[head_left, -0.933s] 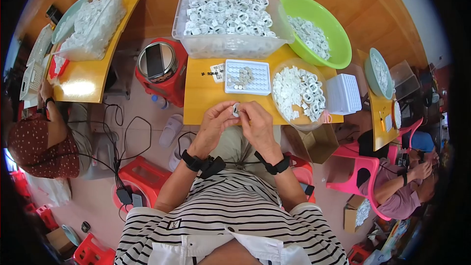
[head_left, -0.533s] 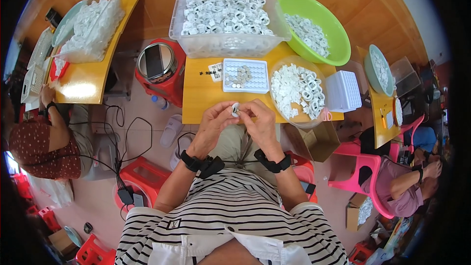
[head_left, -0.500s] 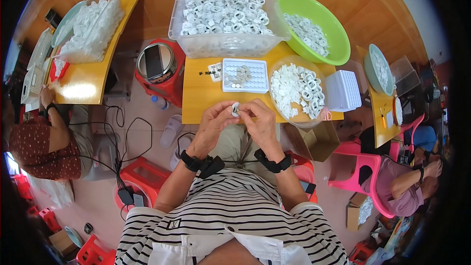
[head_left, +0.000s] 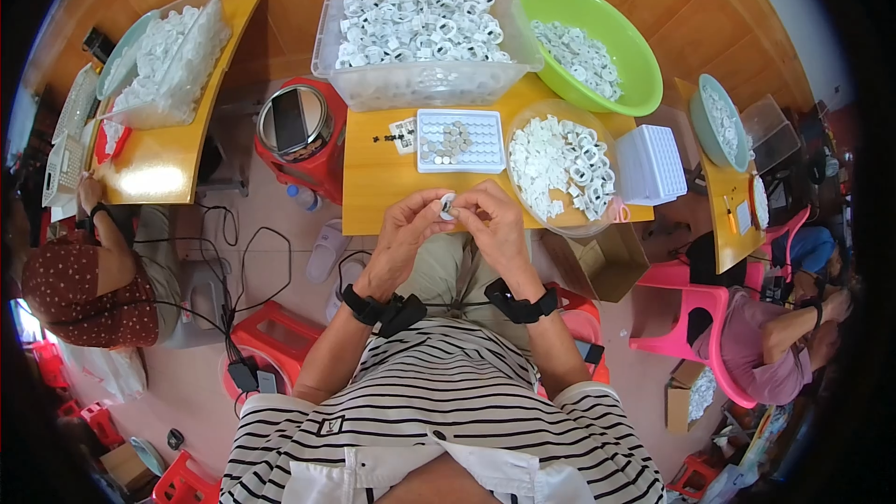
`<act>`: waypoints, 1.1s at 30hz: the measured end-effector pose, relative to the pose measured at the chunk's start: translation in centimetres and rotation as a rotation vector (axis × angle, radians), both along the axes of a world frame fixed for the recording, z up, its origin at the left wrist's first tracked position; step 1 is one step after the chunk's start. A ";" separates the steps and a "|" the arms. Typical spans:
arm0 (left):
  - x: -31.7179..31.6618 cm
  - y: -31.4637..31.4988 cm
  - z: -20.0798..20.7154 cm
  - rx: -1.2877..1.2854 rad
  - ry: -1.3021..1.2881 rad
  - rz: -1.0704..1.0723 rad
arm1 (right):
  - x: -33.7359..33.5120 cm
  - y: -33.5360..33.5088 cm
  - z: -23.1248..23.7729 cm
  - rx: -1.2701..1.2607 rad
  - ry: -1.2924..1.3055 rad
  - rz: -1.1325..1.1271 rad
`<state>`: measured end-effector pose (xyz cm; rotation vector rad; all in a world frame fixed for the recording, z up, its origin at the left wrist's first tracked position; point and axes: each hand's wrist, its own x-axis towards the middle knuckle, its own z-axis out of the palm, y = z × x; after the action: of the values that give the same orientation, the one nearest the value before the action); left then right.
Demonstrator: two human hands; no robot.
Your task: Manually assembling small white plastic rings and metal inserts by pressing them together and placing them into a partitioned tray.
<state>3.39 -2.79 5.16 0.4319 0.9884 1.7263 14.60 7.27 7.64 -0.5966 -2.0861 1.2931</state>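
Close to the table's front edge, my left hand [head_left: 412, 224] pinches a small round white plastic part [head_left: 447, 206] with a dark middle. From the other side my right hand [head_left: 492, 222] has its thumb and fingers pressed together at the same part. Whether the right fingertips also hold something small cannot be seen. Just beyond my hands lies a white tray [head_left: 485, 157] with round pockets and a heap of silvery coin-like discs [head_left: 452, 142]. To its right is a clear round dish [head_left: 580, 226] of white flat pieces [head_left: 541, 166] and white ring-shaped parts [head_left: 588, 168].
A clear bin [head_left: 425, 86] full of white ring parts and a green basin [head_left: 644, 84] stand at the table's back. Stacked white trays [head_left: 653, 166] are at the right edge. A red stool [head_left: 327, 159] bears a tin and phone. Co-workers sit left and right.
The view has shifted slightly, moving the table things a little left and up. My hands stay together at the small white part, with the right fingers changed only slightly.
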 end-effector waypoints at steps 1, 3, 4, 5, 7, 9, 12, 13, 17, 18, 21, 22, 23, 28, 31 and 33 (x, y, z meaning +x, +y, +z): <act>0.0 0.0 0.1 -0.005 0.003 -0.009 | 0.1 0.0 0.0 -0.013 0.009 0.006; 0.1 0.0 0.0 -0.001 0.005 -0.011 | 0.1 0.0 -0.7 0.035 0.015 0.012; 0.2 0.0 -0.1 0.004 0.005 -0.009 | 0.1 0.0 -1.0 0.084 0.019 0.024; 0.2 0.0 -0.2 0.003 0.006 -0.011 | 0.2 0.0 -1.1 0.082 0.020 0.021; 0.3 0.0 -0.4 -0.008 0.028 -0.001 | 0.3 -0.1 -1.1 0.076 0.008 0.008; 0.4 0.1 -0.4 -0.015 0.045 -0.008 | 0.5 -0.2 -1.1 -0.011 0.027 -0.006; 0.6 0.2 -0.3 -0.024 0.084 -0.023 | 0.7 0.1 -1.6 -0.150 0.064 -0.028; 0.6 0.2 -0.2 -0.025 0.105 -0.028 | 0.8 0.3 -1.8 -0.201 0.081 -0.031; 0.8 0.1 0.0 -0.014 0.128 -0.044 | 1.1 0.3 -2.1 -0.218 0.031 -0.047; 0.8 0.1 0.0 -0.016 0.150 -0.066 | 1.0 0.4 -2.2 -0.376 0.073 -0.038; 0.9 0.4 0.0 -0.010 0.148 -0.110 | 1.6 1.1 -2.6 -0.597 0.146 0.023; 1.0 0.4 -0.1 -0.003 0.123 -0.119 | 1.7 1.3 -2.6 -0.659 0.172 0.087; 1.0 0.5 -0.1 -0.003 0.124 -0.120 | 1.9 1.4 -2.5 -0.659 0.174 0.087; 1.6 0.9 0.1 0.006 0.008 -0.142 | 2.4 0.8 -2.2 -0.691 0.192 0.007; 1.8 0.5 -0.1 -0.054 0.045 -0.108 | 1.9 0.2 -3.5 -0.523 0.164 -0.058; 1.8 0.2 -0.1 -0.054 0.043 -0.118 | 1.7 -0.2 -3.4 -0.570 0.193 -0.099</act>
<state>5.14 -2.60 5.11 0.4843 1.0186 1.5869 16.31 7.03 4.26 -0.7648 -1.5055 1.8164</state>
